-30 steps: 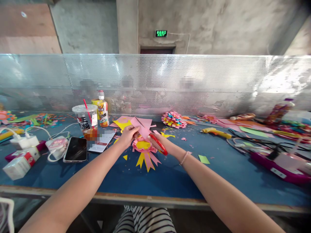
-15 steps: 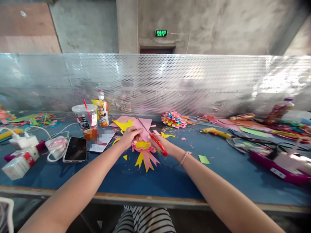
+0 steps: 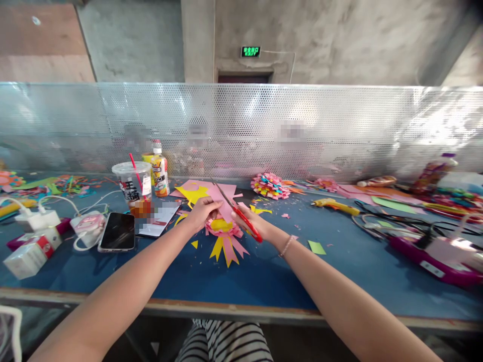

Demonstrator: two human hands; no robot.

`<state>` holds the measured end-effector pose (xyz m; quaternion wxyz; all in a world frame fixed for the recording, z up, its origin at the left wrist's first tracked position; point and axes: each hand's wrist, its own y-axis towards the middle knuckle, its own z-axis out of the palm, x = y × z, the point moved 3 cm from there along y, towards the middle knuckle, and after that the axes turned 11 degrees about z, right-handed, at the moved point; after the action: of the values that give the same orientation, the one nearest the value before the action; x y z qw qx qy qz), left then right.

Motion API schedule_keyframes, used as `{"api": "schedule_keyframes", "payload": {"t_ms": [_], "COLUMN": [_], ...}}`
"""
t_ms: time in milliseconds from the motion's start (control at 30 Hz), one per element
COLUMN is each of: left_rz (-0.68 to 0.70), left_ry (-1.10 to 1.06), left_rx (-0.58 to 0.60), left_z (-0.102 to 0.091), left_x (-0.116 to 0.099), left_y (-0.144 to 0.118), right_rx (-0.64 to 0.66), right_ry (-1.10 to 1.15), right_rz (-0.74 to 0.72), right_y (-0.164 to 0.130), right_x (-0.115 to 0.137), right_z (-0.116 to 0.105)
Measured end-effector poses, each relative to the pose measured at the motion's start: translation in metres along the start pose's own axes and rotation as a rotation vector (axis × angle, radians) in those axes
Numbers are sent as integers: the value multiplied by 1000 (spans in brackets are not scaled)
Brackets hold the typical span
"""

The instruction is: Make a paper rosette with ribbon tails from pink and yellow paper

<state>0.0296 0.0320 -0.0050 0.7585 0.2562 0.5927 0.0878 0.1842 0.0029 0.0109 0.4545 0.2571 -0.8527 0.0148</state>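
My left hand (image 3: 204,211) pinches a piece of pink paper (image 3: 225,205) over the middle of the table. My right hand (image 3: 247,219) grips red-handled scissors (image 3: 253,230), whose blades lie along the pink paper and point away from me. Beneath both hands rests a paper rosette (image 3: 222,224) with a yellow centre, a pink ruffled edge and pink and yellow ribbon tails (image 3: 227,250). Behind the left hand is a yellow paper sheet (image 3: 192,192) with cut edges. My fingers partly cover the rosette.
Left of the hands are a drink cup (image 3: 132,186), a bottle (image 3: 160,173) and phones (image 3: 117,232). A finished-looking paper pompom (image 3: 269,185) lies at the back. To the right are a yellow glue gun (image 3: 335,205), cables and a purple power strip (image 3: 433,261). A perforated metal screen (image 3: 241,130) stands behind.
The scissors' handles have shifted slightly right and the blades look a little different in angle against the pink paper. My left hand stays nearly still.
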Motion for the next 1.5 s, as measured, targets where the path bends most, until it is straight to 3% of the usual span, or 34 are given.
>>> {"api": "schedule_keyframes", "payload": {"t_ms": [233, 567, 767, 900, 1000, 1100, 1300, 1500], "left_rz": [-4, -35, -75, -106, -97, -85, -39, -17], "left_ry": [77, 107, 134, 127, 143, 160, 146, 41], "left_rx": [65, 76, 20, -66, -99, -121, -130, -245], "left_z": [0, -1, -2, -3, -5, -7, -9, -12], "left_x": [3, 8, 10, 7, 8, 10, 10, 8], "left_y": [-2, 0, 1, 1, 2, 3, 5, 6], "right_rx": [-34, -178, -349, -370, -397, -406, -246, -224], "right_ry": [0, -308, -635, -800, -739, -533, -31, -80], "right_rz": [8, 45, 285, 470, 485, 395, 140, 151], "right_y": [1, 18, 24, 22, 23, 27, 26, 20], "right_x": [0, -19, -46, -65, -67, -61, -39, -28], "right_z": [1, -6, -40, -59, -62, -54, -22, -9]}}
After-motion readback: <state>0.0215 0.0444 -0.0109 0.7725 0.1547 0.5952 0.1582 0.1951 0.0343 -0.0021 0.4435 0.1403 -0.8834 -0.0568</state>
